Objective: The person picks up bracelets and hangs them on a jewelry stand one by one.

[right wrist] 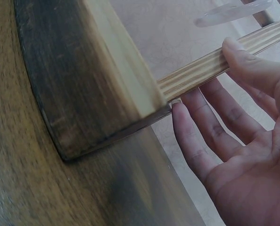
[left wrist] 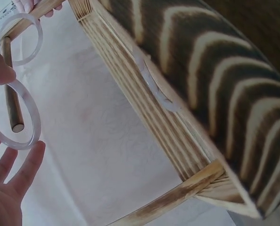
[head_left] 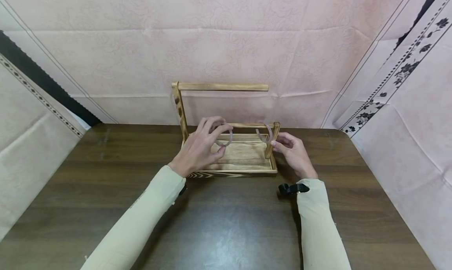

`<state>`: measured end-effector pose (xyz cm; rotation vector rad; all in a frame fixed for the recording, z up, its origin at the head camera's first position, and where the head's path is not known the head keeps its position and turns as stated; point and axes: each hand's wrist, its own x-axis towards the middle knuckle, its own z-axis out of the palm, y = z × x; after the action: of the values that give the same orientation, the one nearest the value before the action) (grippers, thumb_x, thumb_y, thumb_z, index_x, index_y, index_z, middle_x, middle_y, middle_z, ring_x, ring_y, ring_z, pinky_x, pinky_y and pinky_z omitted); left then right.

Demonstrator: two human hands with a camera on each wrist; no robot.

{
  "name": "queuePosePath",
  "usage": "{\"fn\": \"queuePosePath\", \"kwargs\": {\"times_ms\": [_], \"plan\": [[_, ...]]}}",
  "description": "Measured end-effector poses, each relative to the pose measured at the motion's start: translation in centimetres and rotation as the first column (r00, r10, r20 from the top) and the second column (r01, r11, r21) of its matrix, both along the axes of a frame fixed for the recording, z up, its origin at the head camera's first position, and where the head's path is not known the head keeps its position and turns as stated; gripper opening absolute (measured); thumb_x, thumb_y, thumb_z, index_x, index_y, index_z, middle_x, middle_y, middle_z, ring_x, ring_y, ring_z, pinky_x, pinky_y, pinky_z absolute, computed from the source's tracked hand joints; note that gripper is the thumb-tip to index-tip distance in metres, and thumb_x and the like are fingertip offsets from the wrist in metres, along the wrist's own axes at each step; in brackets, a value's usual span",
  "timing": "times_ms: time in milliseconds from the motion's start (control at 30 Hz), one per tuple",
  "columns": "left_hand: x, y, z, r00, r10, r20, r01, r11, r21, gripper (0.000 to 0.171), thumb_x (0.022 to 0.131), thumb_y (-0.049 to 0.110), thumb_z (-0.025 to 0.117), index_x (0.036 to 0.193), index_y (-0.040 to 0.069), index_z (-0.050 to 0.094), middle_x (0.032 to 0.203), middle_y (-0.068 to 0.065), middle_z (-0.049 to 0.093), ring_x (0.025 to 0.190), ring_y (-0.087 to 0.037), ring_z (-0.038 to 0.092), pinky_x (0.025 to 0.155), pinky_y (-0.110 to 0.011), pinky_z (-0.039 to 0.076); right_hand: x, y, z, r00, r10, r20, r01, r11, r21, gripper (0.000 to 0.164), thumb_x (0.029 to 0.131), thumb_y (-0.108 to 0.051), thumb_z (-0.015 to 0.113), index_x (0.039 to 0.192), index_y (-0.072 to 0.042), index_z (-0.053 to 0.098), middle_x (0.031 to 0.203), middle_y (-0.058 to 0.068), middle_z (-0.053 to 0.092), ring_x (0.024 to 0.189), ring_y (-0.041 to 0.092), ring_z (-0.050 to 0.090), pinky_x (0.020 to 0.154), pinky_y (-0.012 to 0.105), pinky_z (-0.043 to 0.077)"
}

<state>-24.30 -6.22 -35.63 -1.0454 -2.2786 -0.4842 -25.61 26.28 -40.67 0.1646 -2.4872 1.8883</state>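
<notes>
My left hand pinches a pale translucent bangle between thumb and fingers, above the left part of a wooden display rack's tray. In the left wrist view, the free end of the lower rod shows through this bangle's opening. A second bangle hangs on that rod beside the short right post. My right hand grips this post, thumb on one side and fingers on the other. Another bangle lies in the tray, partly hidden by its side wall.
The rack's taller left post carries an upper bar that reaches right to a free end. Brown wood-grain table lies under the rack. Pale patterned cloth hangs behind the table and at both sides.
</notes>
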Motion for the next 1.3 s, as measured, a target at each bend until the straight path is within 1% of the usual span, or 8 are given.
{"fn": "queuePosePath", "kwargs": {"times_ms": [233,500,667,733,933,1033,1233,1300], "plan": [[-0.1,0.2,-0.2,1.0,0.008,0.015,-0.008,1.0,0.021,0.058,0.086,0.016,0.077,0.14,0.019,0.056,0.142,-0.011,0.05,0.124,-0.029,0.049,0.07,-0.032,0.061,0.1,-0.1,-0.1,1.0,0.0,0.0,0.0,1.0,-0.003,0.039,0.101,-0.024,0.067,0.134,-0.004,0.06,0.13,0.017,0.064,0.105,0.009,0.067,0.095,0.028,0.06],[-0.4,0.7,-0.2,1.0,0.003,0.025,-0.003,1.0,0.029,0.056,0.086,0.014,0.075,0.138,0.019,0.055,0.142,-0.01,0.049,0.125,-0.027,0.048,0.072,-0.03,0.061,0.1,0.0,0.0,1.0,0.004,-0.01,-0.004,1.0,-0.005,0.041,0.101,-0.026,0.067,0.134,-0.003,0.06,0.129,0.015,0.065,0.106,0.01,0.068,0.095,0.028,0.06],[-0.6,1.1,-0.3,0.999,-0.007,0.04,0.006,1.0,0.027,0.055,0.087,0.015,0.074,0.138,0.019,0.055,0.142,-0.01,0.048,0.127,-0.027,0.047,0.073,-0.028,0.06,0.1,0.2,-0.1,1.0,0.002,-0.001,-0.002,1.0,-0.005,0.041,0.1,-0.026,0.067,0.134,-0.004,0.06,0.126,0.011,0.066,0.107,0.012,0.068,0.095,0.028,0.06],[-0.6,1.3,-0.3,0.999,-0.01,0.046,0.008,1.0,0.027,0.055,0.087,0.015,0.075,0.138,0.019,0.055,0.143,-0.01,0.048,0.127,-0.027,0.047,0.074,-0.029,0.06,0.2,0.3,-0.1,1.0,0.003,-0.005,-0.003,1.0,0.003,0.042,0.101,-0.027,0.067,0.135,-0.004,0.06,0.125,0.01,0.066,0.107,0.011,0.068,0.096,0.028,0.06],[-0.8,1.7,-0.1,0.998,-0.023,0.054,0.021,0.999,0.033,0.057,0.085,0.013,0.075,0.138,0.018,0.055,0.142,-0.01,0.048,0.129,-0.029,0.047,0.084,-0.032,0.06,0.2,0.3,-0.1,1.0,0.008,0.0,-0.008,1.0,0.004,0.043,0.101,-0.026,0.067,0.136,-0.003,0.058,0.129,0.015,0.064,0.104,0.008,0.068,0.097,0.031,0.06],[-0.8,1.8,-0.1,0.998,-0.024,0.053,0.023,0.999,0.033,0.057,0.085,0.012,0.075,0.138,0.019,0.055,0.142,-0.011,0.048,0.129,-0.029,0.047,0.086,-0.033,0.06,0.2,0.1,0.0,1.0,0.011,0.003,-0.011,1.0,0.004,0.043,0.101,-0.026,0.066,0.136,-0.003,0.058,0.13,0.017,0.064,0.105,0.009,0.068,0.098,0.031,0.06],[-1.0,1.9,-0.1,0.998,-0.027,0.057,0.025,0.999,0.032,0.057,0.086,0.013,0.075,0.139,0.019,0.055,0.143,-0.009,0.048,0.131,-0.028,0.046,0.085,-0.03,0.06,0.1,0.0,0.1,1.0,0.0,0.002,0.0,1.0,0.001,0.043,0.101,-0.027,0.067,0.136,-0.004,0.059,0.125,0.01,0.066,0.105,0.01,0.068,0.096,0.029,0.06],[-1.0,2.0,-0.2,0.998,-0.031,0.056,0.029,0.999,0.033,0.057,0.086,0.013,0.076,0.139,0.019,0.055,0.143,-0.01,0.048,0.132,-0.028,0.047,0.087,-0.03,0.06,0.1,0.0,0.0,1.0,-0.001,0.005,0.001,1.0,-0.002,0.042,0.1,-0.026,0.067,0.135,-0.003,0.06,0.124,0.01,0.066,0.104,0.009,0.068,0.096,0.029,0.06]]}}
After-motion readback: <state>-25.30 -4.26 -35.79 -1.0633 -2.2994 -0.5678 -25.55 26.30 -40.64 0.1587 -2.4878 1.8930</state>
